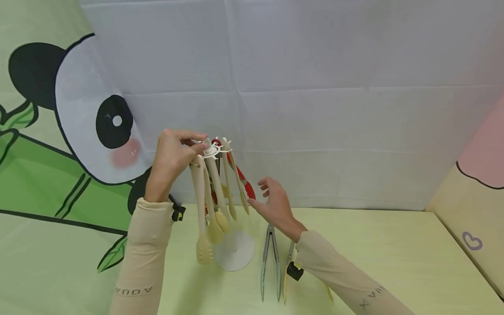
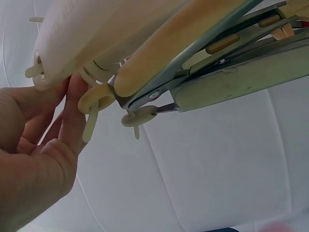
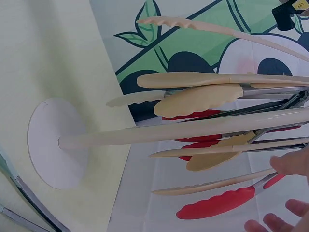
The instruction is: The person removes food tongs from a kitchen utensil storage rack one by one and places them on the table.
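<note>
A white hanging rack stands on a round base, with several tongs on its hooks. My left hand pinches the rack's top, thumb against fingers. Beside that hand in the left wrist view hang beige-handled tongs, their loops over the hooks. Some tongs have beige tips; red tongs hang on the right side. My right hand is next to these red tongs, its fingers loosely bent and parted, holding nothing. Whether its thumb touches a beige tip is hard to tell.
Tongs with pale green tips lie on the pale yellow table, right of the base. Yellow-tipped tongs lie partly hidden under my right forearm. A white cloth hangs behind; a panda-printed cloth is at the left.
</note>
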Tool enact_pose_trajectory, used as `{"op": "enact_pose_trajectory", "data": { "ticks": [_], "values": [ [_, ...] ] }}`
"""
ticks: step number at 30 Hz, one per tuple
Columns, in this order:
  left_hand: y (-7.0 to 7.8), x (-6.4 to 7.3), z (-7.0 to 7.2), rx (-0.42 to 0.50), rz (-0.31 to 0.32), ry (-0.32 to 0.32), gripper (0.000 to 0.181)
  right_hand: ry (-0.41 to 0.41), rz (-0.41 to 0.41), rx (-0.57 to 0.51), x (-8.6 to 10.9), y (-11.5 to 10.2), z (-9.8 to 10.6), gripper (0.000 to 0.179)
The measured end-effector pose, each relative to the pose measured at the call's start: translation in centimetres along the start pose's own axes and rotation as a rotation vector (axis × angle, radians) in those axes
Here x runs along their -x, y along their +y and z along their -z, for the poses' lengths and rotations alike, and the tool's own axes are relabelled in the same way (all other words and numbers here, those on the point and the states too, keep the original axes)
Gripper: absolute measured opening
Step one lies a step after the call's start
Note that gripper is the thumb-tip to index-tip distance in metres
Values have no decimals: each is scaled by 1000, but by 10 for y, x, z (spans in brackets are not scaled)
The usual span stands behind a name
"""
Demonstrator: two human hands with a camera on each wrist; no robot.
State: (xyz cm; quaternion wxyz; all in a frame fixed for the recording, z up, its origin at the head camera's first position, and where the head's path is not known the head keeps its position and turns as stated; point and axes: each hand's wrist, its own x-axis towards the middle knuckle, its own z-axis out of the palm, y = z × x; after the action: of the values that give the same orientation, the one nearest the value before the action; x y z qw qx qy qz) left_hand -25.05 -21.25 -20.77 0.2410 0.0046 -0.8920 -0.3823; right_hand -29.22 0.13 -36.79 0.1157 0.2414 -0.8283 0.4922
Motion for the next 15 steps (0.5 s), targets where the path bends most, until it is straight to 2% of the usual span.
{"op": "enact_pose_trajectory", "data": {
  "ticks": [7,15],
  "values": [
    [2,0,1,-32,-11,3,22,25,25,-41,-11,-5,-12,46],
    [2,1,-1,-16,9,9,22,42,26,-138,-23,-11,-23,47]
  ]
}}
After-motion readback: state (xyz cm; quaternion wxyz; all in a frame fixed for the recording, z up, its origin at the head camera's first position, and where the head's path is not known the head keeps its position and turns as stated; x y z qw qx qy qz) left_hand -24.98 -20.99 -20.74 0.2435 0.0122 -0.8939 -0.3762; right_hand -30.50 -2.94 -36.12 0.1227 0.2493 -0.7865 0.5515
